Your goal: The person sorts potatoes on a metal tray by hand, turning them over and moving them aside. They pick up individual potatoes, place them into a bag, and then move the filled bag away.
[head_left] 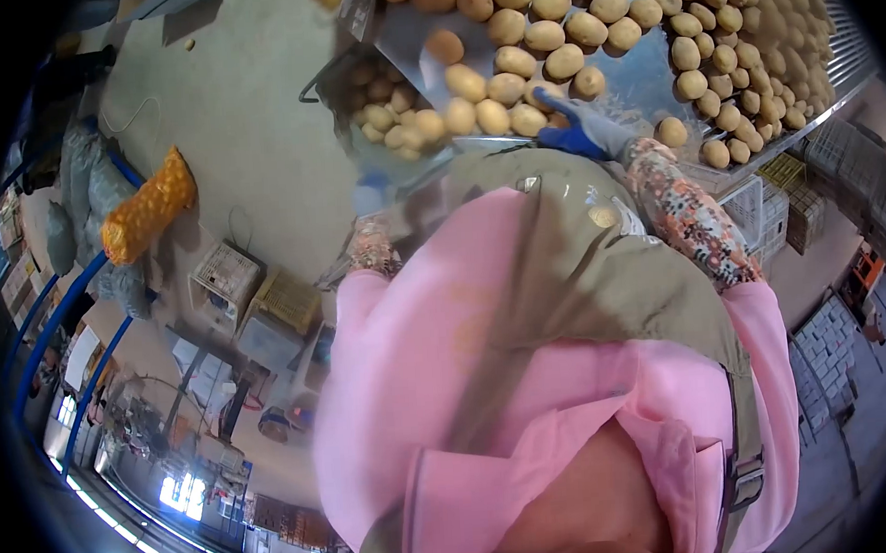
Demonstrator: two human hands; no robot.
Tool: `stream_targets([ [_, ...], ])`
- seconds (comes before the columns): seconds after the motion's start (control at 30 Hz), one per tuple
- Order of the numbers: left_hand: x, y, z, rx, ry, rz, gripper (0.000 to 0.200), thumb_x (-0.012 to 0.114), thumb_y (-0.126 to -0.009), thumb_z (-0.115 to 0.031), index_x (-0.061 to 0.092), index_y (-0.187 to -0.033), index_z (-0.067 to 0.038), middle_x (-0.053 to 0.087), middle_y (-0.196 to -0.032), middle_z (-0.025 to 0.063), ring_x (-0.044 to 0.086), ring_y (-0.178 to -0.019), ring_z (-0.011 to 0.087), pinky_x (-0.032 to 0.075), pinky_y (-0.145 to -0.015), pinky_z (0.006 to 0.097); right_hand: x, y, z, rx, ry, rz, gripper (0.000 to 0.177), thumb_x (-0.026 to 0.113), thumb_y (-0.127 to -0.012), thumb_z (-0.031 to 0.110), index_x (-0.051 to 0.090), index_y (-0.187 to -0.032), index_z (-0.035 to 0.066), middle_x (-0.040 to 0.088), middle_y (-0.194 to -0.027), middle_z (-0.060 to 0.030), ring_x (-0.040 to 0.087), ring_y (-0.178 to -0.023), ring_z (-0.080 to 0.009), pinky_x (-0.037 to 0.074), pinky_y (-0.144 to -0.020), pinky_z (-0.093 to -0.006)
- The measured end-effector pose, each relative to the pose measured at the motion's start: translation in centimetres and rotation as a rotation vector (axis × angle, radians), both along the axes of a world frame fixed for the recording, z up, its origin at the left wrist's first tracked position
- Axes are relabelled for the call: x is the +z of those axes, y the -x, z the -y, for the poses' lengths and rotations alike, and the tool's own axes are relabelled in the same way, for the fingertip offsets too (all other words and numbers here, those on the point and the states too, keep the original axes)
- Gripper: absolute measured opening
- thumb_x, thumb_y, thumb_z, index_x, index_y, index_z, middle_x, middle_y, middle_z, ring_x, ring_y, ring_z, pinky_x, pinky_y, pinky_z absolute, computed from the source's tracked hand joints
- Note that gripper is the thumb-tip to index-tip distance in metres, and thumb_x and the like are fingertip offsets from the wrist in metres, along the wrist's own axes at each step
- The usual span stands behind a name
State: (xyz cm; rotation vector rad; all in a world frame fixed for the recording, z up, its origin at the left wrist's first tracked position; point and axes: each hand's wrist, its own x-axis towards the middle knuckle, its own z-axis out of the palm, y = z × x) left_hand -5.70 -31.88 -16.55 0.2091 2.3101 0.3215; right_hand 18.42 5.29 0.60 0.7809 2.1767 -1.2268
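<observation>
Many potatoes (551, 1) lie on a metal sorting table (643, 81) in front of me. My right hand (591, 129), in a blue and grey glove, reaches over the near edge. Its fingers are stretched out against the closest potatoes (528, 120). Off the table's left end, a dark-sided container (333, 87) holds more potatoes (380, 118). My left hand (371, 195), also gloved, is low beside that container and smeared by motion, so its fingers cannot be made out.
A full orange net sack (149, 207) leans by blue rails (83, 285) at left. Plastic crates (225, 283) stand on the floor at left, with more crates (760, 210) beneath the table's right end. My apron (560, 210) touches the table's near edge.
</observation>
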Motion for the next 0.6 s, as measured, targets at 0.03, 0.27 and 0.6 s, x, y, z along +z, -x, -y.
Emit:
stream_targets([
  [0.03, -1.9, 0.4, 0.9, 0.079, -0.045, 0.048, 0.061, 0.041, -0.09, -0.05, 0.065, -0.106, 0.004, 0.067, -0.103, 0.0236, 0.063, -0.099, 0.0389, 0.047, -0.081, 0.0454, 0.4, 1.4, 0.4, 0.003, 0.044, 0.002, 0.078, 0.065, -0.082, 0.037, 0.032, -0.148, 0.012, 0.047, -0.136, -0.0233, 0.047, -0.125, -0.0327, 0.037, -0.105, -0.0368],
  [0.27, 0.9, 0.3, -0.3, 0.021, 0.01, -0.04, 0.066, 0.039, -0.091, -0.051, 0.064, -0.103, 0.01, 0.068, -0.097, 0.0231, 0.065, -0.091, 0.0334, 0.048, -0.077, 0.0399, 3.0, 9.5, 3.8, 0.112, 0.219, -0.216, 0.064, 0.065, -0.087, 0.032, 0.041, -0.142, 0.011, 0.059, -0.122, -0.0174, 0.059, -0.109, -0.0247, 0.046, -0.094, -0.0352],
  [0.6, -3.4, 2.5, 3.2, -0.27, -0.053, 0.033, 0.054, 0.042, -0.095, -0.043, 0.062, -0.1, 0.008, 0.068, -0.092, 0.0184, 0.064, -0.085, 0.0285, 0.05, -0.074, 0.0391, -2.3, 4.9, -3.0, 0.503, -0.949, -0.238, 0.055, 0.059, -0.085, 0.028, 0.045, -0.138, 0.027, 0.044, -0.143, -0.0073, 0.042, -0.13, -0.0311, 0.028, -0.11, -0.0452],
])
